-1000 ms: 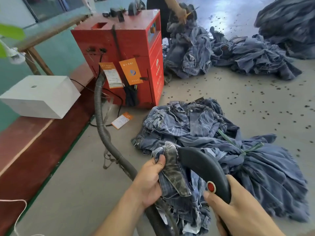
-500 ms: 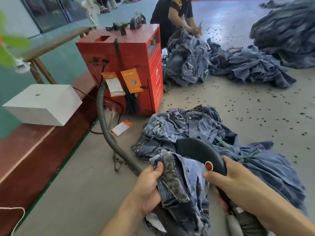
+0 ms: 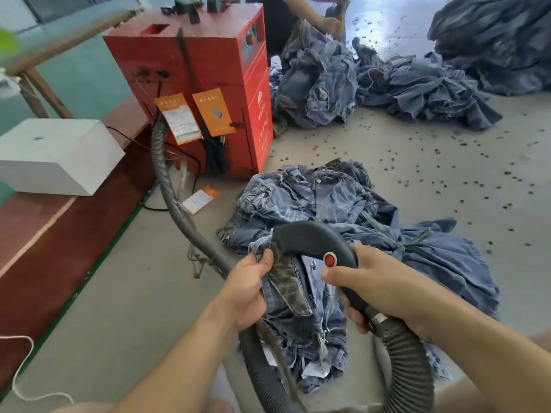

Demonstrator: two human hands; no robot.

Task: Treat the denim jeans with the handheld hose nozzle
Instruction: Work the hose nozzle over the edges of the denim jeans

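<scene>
At far left, a white box sits on the red-brown ledge that runs along the wall. Just right of it stands the red machine, with two orange tags hanging on its front face; a grey corrugated hose leaves its lower left corner, curves down across the concrete floor and passes under your left forearm. Your left hand grips the bunched waistband end of the denim jeans, thumb on top and fingers curled beneath, holding the garment raised above the floor. The black hose nozzle arches over that gathered end, and its tip touches the fabric beside your left thumb. Your right hand is wrapped round the nozzle handle, thumb lying just below the red button. A pile of jeans lies on the floor directly beyond both hands. Further heaps of denim lie at upper right, where dark specks dot the floor.
</scene>
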